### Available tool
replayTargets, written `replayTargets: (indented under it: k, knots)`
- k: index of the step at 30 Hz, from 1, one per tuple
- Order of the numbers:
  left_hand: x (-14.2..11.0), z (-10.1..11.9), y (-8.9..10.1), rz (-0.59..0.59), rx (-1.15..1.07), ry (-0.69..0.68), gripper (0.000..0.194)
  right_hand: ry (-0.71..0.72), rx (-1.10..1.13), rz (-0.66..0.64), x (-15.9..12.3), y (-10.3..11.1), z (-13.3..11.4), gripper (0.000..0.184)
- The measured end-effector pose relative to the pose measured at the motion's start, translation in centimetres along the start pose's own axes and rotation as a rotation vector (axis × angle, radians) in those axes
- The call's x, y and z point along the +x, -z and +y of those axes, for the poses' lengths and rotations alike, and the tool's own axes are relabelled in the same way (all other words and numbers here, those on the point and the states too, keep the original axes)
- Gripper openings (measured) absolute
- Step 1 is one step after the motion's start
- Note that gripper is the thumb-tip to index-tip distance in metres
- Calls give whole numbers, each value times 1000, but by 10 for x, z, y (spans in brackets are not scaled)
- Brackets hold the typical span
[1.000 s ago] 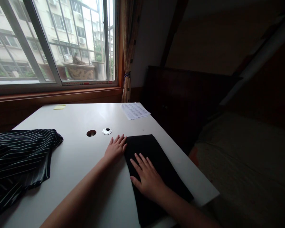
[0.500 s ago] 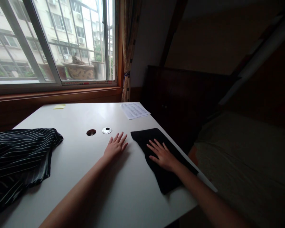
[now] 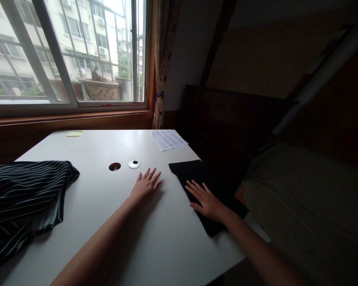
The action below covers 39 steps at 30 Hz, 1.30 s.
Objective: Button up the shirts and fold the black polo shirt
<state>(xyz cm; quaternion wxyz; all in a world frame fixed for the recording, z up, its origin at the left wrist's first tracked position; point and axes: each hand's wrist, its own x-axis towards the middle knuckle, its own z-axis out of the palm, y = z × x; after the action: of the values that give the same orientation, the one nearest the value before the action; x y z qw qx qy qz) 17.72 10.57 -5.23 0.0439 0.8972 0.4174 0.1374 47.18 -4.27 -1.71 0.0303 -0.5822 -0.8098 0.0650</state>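
My right hand lies flat with fingers spread on a black cloth, which rests along the right edge of the white table. The cloth looks flat, perhaps folded; its exact kind I cannot make out, and the hand and forearm cover part of it. To the left, my left hand is stretched out palm down over the bare tabletop, fingers apart and holding nothing. Just beyond its fingertips are a round silver grommet and an open round hole.
A black garment with white stripes lies bunched at the table's left. Printed sheets lie at the far right corner, a yellow sticky note at the far left. A window stands behind; a bed is to the right.
The black cloth has slid slightly to the right under my right hand, now reaching the table's right edge. My left hand has hardly moved.
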Motion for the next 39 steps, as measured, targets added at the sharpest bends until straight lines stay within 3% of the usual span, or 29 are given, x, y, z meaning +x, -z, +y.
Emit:
replayTargets:
  k: [8, 14, 17, 21, 28, 33, 39]
  knots:
    - [-1, 1, 2, -26, 7, -17, 52, 14, 15, -3, -32, -9, -20, 72]
    - [-1, 1, 3, -33, 1, -18, 56, -44, 112, 4, -33, -5, -28, 63]
    - [-2, 0, 2, -30, -3, -13, 56, -95, 137, 143, -14, 1, -24, 57]
    - [-2, 0, 1, -25, -5, -9, 56, -204, 68, 294, 35, 6, -13, 62]
    - [-3, -1, 0, -2, 10, -9, 53, -189, -34, 111, 109, -9, -19, 60]
    - [-2, -1, 0, 6, 20, -16, 49, -175, -56, 81, 123, -16, -23, 60]
    - [-3, 1, 1, -1, 22, -18, 50, -168, -27, 65, 134, -12, -12, 61]
